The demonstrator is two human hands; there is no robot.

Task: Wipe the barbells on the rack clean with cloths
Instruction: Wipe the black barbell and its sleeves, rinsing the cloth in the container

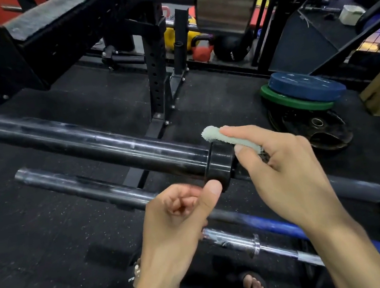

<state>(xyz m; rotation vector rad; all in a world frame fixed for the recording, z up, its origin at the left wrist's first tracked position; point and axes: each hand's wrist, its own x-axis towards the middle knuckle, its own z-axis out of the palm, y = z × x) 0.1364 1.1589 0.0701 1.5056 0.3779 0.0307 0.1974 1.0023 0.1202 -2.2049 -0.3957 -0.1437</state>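
**Wiping the collar of a black barbell**

My right hand (pixel 284 166) pinches a pale green cloth (pixel 226 138) between thumb and forefinger, and the rolled cloth lies over the top of the collar (pixel 220 166) on the black barbell (pixel 78 139), touching it. This barbell runs from the far left across to the middle, in front of me. My left hand (pixel 183 217) is curled into a loose fist holding nothing, its thumb tip touching the lower edge of the collar. Just below lies a second dark bar (pixel 78 184), and nearer me a chrome bar (pixel 244 240) beside a blue bar (pixel 279 228). On the black rubber floor (pixel 39 254), to the right, blue and green weight plates (pixel 305 90) are stacked.
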